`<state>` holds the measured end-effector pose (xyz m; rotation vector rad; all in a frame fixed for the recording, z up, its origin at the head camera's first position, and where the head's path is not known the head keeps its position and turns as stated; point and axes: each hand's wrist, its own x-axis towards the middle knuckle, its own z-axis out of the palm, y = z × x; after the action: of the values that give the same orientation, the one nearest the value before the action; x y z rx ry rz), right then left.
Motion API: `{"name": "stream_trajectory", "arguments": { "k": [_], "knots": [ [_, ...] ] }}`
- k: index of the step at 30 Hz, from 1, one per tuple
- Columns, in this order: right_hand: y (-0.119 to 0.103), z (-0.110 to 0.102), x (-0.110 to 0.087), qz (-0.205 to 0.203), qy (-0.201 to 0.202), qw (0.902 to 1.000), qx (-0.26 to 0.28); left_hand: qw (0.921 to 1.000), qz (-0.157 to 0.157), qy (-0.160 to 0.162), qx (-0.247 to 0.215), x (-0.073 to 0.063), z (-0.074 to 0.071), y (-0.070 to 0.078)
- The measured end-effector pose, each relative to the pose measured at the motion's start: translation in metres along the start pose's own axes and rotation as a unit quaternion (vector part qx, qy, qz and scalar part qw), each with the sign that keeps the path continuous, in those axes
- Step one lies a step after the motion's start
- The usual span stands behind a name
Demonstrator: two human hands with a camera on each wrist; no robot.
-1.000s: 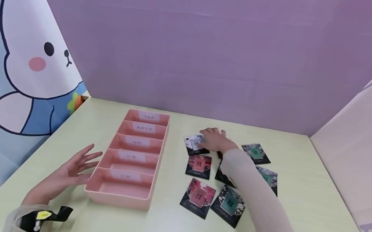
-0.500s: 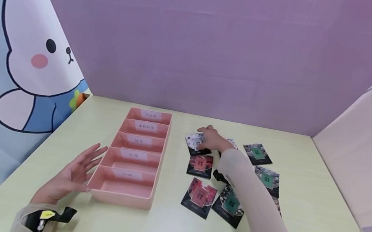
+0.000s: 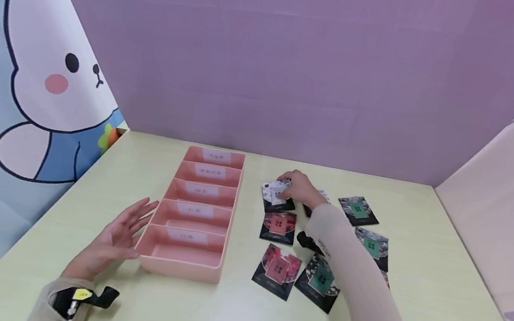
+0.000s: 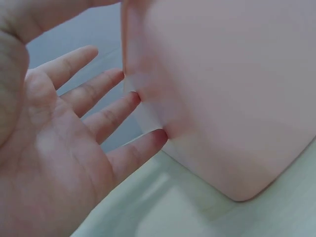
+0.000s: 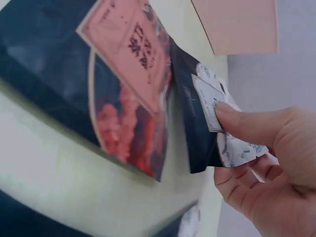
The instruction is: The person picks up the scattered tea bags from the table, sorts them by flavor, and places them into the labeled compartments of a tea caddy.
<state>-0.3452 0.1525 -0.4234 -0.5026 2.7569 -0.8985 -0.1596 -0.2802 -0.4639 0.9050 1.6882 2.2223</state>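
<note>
My right hand (image 3: 301, 190) pinches a black-and-white tea sachet (image 5: 210, 98) at its white patterned end, thumb on top and fingers underneath. In the head view that white sachet (image 3: 274, 191) is at the back left of the group of sachets. Beside the long pink divided box (image 3: 180, 269), my left hand (image 3: 120, 234) has its fingers spread along the left wall. The left wrist view shows the fingertips (image 4: 160, 136) right at the outer side of the box (image 4: 227, 98). A red tea sachet (image 3: 278, 226) lies just in front of the white one.
Another red sachet (image 3: 277, 271) and a green one (image 3: 320, 282) lie nearer the front. More green sachets (image 3: 358, 210) lie to the right, some partly under the right sleeve (image 3: 358, 284). The box's compartments bear white labels (image 3: 198, 210). A purple backdrop (image 3: 288, 77) rises behind the table.
The pink box has slid slightly right with my left hand against it. My right hand has gone from lying over the white sachet to pinching it.
</note>
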Motion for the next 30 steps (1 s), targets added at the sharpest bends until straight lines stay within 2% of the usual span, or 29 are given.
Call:
{"name": "stream_trajectory", "arguments": {
  "k": [5,16,22,30],
  "knots": [
    [-0.005,-0.009,-0.002,-0.019,0.011,0.9998,0.0,0.9999,-0.004,0.009,0.013,0.001,-0.001,-0.001],
    [-0.016,-0.033,-0.009,-0.016,-0.012,0.997,0.075,0.9999,0.012,0.002,0.005,0.0,-0.001,-0.003],
    [-0.023,-0.047,-0.015,-0.015,-0.016,0.9972,0.072,0.9999,0.001,0.007,0.011,0.0,-0.001,-0.003],
    [-0.031,-0.056,-0.023,-0.01,-0.009,0.9961,0.087,0.9998,-0.001,0.01,0.014,-0.001,-0.001,-0.003]
  ]
}}
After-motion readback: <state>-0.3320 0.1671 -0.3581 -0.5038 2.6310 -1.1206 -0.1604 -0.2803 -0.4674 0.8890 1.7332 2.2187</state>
